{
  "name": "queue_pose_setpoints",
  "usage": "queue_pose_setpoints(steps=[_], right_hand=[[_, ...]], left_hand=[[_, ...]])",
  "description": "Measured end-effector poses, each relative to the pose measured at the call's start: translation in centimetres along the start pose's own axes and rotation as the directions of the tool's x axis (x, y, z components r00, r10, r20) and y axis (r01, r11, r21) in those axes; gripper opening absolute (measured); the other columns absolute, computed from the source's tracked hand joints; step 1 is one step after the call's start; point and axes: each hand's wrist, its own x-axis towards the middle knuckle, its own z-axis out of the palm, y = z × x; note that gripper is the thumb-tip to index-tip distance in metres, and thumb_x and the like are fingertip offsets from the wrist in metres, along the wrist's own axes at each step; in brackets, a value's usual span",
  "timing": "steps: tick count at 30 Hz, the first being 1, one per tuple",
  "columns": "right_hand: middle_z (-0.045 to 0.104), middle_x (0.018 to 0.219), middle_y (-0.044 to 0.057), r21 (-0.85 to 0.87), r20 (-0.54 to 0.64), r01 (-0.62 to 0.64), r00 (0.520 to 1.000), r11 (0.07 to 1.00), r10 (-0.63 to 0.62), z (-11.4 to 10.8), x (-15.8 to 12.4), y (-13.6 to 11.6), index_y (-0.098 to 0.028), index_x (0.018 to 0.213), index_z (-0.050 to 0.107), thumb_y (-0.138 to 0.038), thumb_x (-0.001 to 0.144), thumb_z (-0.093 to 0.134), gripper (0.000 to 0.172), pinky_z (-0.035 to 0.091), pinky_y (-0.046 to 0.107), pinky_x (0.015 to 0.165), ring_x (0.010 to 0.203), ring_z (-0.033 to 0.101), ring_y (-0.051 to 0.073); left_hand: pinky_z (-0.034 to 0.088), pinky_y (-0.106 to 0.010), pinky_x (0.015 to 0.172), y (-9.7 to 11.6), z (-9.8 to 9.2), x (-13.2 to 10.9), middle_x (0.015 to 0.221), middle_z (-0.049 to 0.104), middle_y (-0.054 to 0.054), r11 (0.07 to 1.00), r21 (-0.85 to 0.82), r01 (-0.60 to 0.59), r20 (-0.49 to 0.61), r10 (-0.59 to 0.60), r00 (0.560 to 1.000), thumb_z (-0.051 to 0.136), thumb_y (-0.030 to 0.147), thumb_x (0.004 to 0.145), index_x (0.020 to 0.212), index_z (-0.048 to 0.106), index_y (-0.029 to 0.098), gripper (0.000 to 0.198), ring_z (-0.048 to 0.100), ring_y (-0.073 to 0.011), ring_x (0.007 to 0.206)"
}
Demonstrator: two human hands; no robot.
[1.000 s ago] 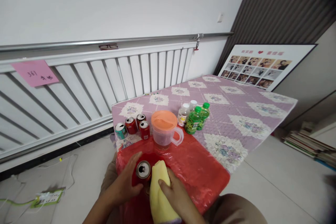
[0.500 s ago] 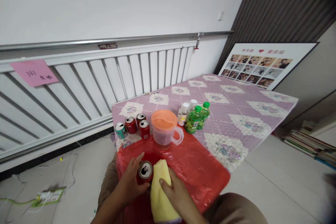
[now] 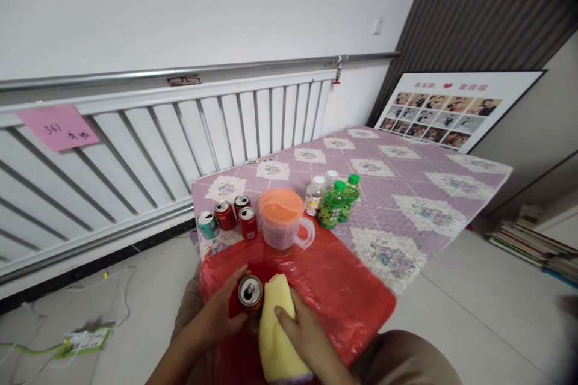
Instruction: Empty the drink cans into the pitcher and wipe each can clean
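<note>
A soda can (image 3: 250, 296), its top opened, stands on a red plastic sheet (image 3: 338, 289) in front of me. My left hand (image 3: 221, 316) is curved around the can's left side, with thumb and fingers apart and a small gap to the can. My right hand (image 3: 303, 328) grips a folded yellow towel (image 3: 279, 331), which lies just right of the can. Behind them sits a clear plastic pitcher (image 3: 277, 236) with an orange lid and a little liquid at its bottom.
Back left stand several opened cans: red cans (image 3: 248, 224) and a teal can (image 3: 208, 225). Green-capped bottles (image 3: 333, 207) and white-capped bottles (image 3: 315, 197) stand right of the pitcher. A purple floral cloth (image 3: 388, 192) covers the table. A white radiator (image 3: 271, 120) runs behind it.
My left hand has loosened from the can and drawn slightly left, the thumb coming away from its front. The can and the right hand with the towel stay nearly in place.
</note>
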Motion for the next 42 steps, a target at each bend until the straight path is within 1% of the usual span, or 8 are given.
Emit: queue_pose_setpoints(steps=[12,16,20,23,28,35,38,42], right_hand=[[0.063,0.129,0.011,-0.015,-0.029,-0.010,1.000,1.000,0.010,0.0,-0.1,-0.3,-0.019,0.133,0.051,-0.034,0.084,0.053,0.051,0.045,0.037,0.099,0.113,0.062,0.024],[0.063,0.129,0.013,-0.017,-0.008,-0.007,1.000,1.000,0.007,0.0,0.0,-0.1,-0.017,0.134,0.050,-0.034,0.085,0.051,0.052,0.045,0.036,0.098,0.113,0.062,0.024],[0.060,0.133,0.014,-0.025,-0.011,-0.004,1.000,1.000,0.004,0.1,0.1,0.2,-0.015,0.137,0.047,-0.033,0.085,0.051,0.055,0.044,0.038,0.100,0.116,0.060,0.025],[0.061,0.132,0.014,-0.016,-0.008,0.007,1.000,1.000,-0.007,0.1,0.1,0.4,-0.015,0.136,0.047,-0.033,0.086,0.051,0.053,0.044,0.038,0.100,0.116,0.060,0.025],[0.060,0.133,0.013,-0.005,-0.017,0.015,1.000,1.000,-0.015,0.2,0.1,0.5,-0.016,0.137,0.048,-0.032,0.086,0.051,0.053,0.043,0.036,0.101,0.117,0.059,0.024],[0.060,0.133,0.012,-0.011,-0.001,0.019,1.000,1.000,-0.019,0.4,-0.2,0.1,-0.016,0.134,0.049,-0.032,0.086,0.051,0.051,0.042,0.035,0.101,0.118,0.058,0.023],[0.060,0.133,0.011,-0.019,-0.008,0.019,1.000,1.000,-0.019,0.4,-0.2,0.0,-0.017,0.133,0.050,-0.031,0.085,0.052,0.051,0.041,0.036,0.103,0.120,0.057,0.024],[0.060,0.132,0.011,-0.011,0.000,0.017,1.000,1.000,-0.017,0.2,-0.1,-0.2,-0.017,0.133,0.050,-0.030,0.085,0.052,0.050,0.042,0.035,0.102,0.119,0.058,0.023]], left_hand=[[0.039,-0.053,0.109,-0.3,3.2,0.0,0.134,0.052,-0.013,0.992,0.114,0.046,-0.274,-0.013,0.962,0.069,0.018,0.063,0.138,0.043,0.020,0.079,0.049,-0.0326,0.128],[0.039,-0.050,0.110,0.1,2.2,-0.1,0.134,0.053,-0.012,0.996,0.090,0.024,-0.204,-0.005,0.979,0.069,0.014,0.060,0.134,0.047,0.019,0.077,0.049,-0.0312,0.127],[0.030,-0.049,0.116,0.4,0.5,-0.3,0.147,0.043,-0.012,0.999,0.034,0.015,-0.048,-0.014,0.999,0.062,0.008,0.062,0.143,0.035,0.020,0.086,0.040,-0.0298,0.137],[0.031,-0.049,0.116,0.5,0.0,-0.2,0.148,0.044,-0.011,1.000,0.001,-0.001,-0.005,0.001,1.000,0.057,0.006,0.064,0.143,0.035,0.020,0.083,0.041,-0.0289,0.137],[0.035,-0.050,0.113,0.1,1.6,-0.2,0.141,0.050,-0.015,0.999,0.010,-0.037,-0.140,0.038,0.989,0.059,0.013,0.068,0.139,0.039,0.016,0.073,0.047,-0.0299,0.132],[0.038,-0.054,0.109,-1.1,4.4,-0.5,0.135,0.051,-0.014,0.995,0.090,0.034,-0.400,0.005,0.916,0.066,0.019,0.067,0.136,0.041,0.017,0.074,0.049,-0.0320,0.127],[0.036,-0.054,0.110,-1.1,4.2,-0.6,0.136,0.050,-0.014,0.994,0.107,0.031,-0.395,0.014,0.919,0.067,0.018,0.066,0.137,0.041,0.018,0.076,0.047,-0.0322,0.129],[0.031,-0.051,0.115,-0.7,2.5,-0.7,0.148,0.042,-0.012,0.997,0.065,-0.049,-0.301,0.067,0.951,0.061,0.010,0.064,0.143,0.035,0.020,0.084,0.035,-0.0318,0.140]])
